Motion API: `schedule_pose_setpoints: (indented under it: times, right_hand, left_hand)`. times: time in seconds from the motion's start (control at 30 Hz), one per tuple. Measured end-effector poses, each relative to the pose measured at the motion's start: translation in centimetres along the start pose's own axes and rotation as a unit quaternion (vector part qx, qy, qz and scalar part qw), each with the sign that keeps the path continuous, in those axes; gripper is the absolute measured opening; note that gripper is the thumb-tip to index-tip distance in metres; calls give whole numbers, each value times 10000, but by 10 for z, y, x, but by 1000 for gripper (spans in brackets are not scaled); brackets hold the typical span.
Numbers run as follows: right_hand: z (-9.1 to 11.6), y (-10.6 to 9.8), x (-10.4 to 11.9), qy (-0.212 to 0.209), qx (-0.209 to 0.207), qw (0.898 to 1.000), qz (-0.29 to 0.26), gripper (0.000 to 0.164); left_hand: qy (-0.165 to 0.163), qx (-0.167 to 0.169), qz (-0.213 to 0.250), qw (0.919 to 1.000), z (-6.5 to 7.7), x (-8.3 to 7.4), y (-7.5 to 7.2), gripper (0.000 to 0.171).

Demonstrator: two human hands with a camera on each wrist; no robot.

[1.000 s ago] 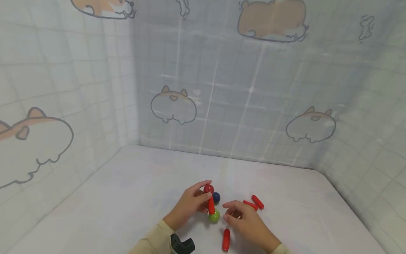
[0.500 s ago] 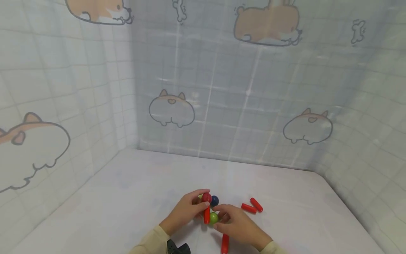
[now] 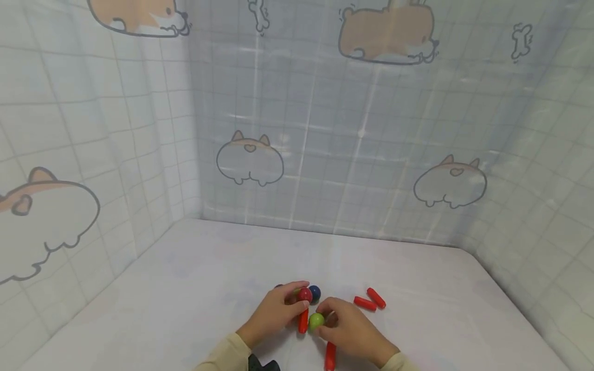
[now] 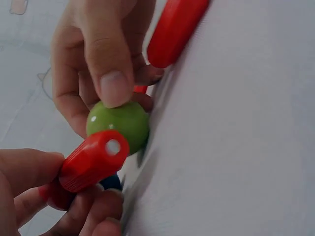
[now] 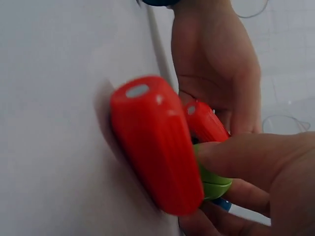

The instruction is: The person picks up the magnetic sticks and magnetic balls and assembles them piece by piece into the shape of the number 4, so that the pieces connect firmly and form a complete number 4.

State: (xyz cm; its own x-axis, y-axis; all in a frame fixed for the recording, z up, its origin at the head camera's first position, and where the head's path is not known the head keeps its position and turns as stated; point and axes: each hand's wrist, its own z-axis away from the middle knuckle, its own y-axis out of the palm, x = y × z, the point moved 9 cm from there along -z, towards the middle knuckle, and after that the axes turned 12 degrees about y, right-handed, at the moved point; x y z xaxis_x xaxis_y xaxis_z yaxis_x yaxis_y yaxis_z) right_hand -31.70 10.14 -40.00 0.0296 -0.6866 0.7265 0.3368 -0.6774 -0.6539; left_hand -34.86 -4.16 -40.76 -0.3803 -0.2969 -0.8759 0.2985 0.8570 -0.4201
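My left hand (image 3: 274, 315) pinches a red rod (image 3: 303, 321) between thumb and fingers. A red ball (image 3: 304, 294) sits at the rod's far end; the near end shows a silver disc in the left wrist view. My right hand (image 3: 351, 329) holds a green ball (image 4: 120, 123) between thumb and fingers, just right of that rod's near end. Whether ball and rod touch, I cannot tell. Just beyond the red ball lies a dark blue ball (image 3: 315, 293). Something yellow-green (image 3: 295, 292) is mostly hidden behind my left fingers.
On the white tabletop (image 3: 223, 268), two red rods (image 3: 365, 303) lie beyond my right hand. Another red rod (image 5: 155, 147) lies near it, on the person's side. A black object (image 3: 263, 365) is by the left sleeve. Patterned curtains (image 3: 325, 170) enclose the back and sides.
My right hand has moved left and taken hold of the green ball. That ball was at the rod's near end and is now to its right. The left hand has come slightly nearer with the rod.
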Motion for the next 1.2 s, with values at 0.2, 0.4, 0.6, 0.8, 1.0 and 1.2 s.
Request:
schedule_pose_setpoints:
  times: [0.2,0.4,0.6,0.8,1.0,1.2]
  right_hand:
    - [0,-5,-7,-36,-67,9998,-184,23]
    - [-1,-7,-9,-66,-88,9994,-331,25]
    - [0,-8,-9,-95,-98,9993,-340,27]
    - [-1,-7,-7,-169,-137,9991,-361,27]
    - [0,-8,-5,-218,-187,9991,-326,28]
    - [1,-9,-6,-186,-144,9991,-359,32]
  left_hand:
    - [410,-119,-649,9970,-2,-4,1,38]
    - [789,-175,-1134,9903,-3,-11,2,29]
    - [890,-135,-1365,9865,-3,-16,2,24]
    - [734,-156,-1394,9874,-1,-15,1,19]
    - [787,142,-1066,9911,-1,-15,2,15]
    - [527,681,-506,9950,0,-13,5,7]
